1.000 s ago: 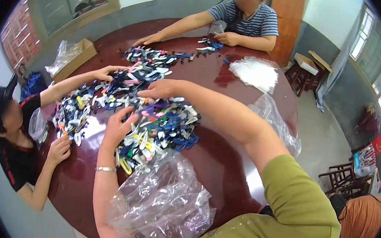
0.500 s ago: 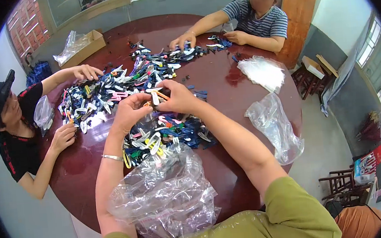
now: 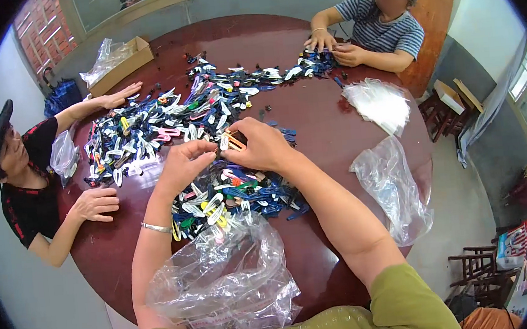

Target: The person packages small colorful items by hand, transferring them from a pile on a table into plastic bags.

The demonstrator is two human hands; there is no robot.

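Observation:
My right hand (image 3: 263, 144) is closed around a few snap hair clips (image 3: 231, 142), white and orange, which stick up between thumb and fingers. Beside it my left hand (image 3: 187, 165) pinches close to the right thumb tip; whatever is between its fingertips is too small to make out. Both hands are over the table, above a near heap of mixed hair clips (image 3: 250, 195) in white, navy, yellow, green and pink. A clear plastic bag (image 3: 224, 287) lies crumpled between my forearms, against the near edge of that heap.
A larger clip heap (image 3: 141, 128) spreads across the round red-brown table (image 3: 321, 247). One co-worker (image 3: 26, 179) sits left, another (image 3: 384, 35) at the far right. Small clear bags (image 3: 379, 105), a large clear bag (image 3: 397, 190) and a cardboard box (image 3: 122, 67) lie on the table.
My left hand has shifted slightly, and the orange bit at its fingertips no longer shows. The far co-worker's reaching hand has drawn back to the other; the left co-worker's near hand now lies flat.

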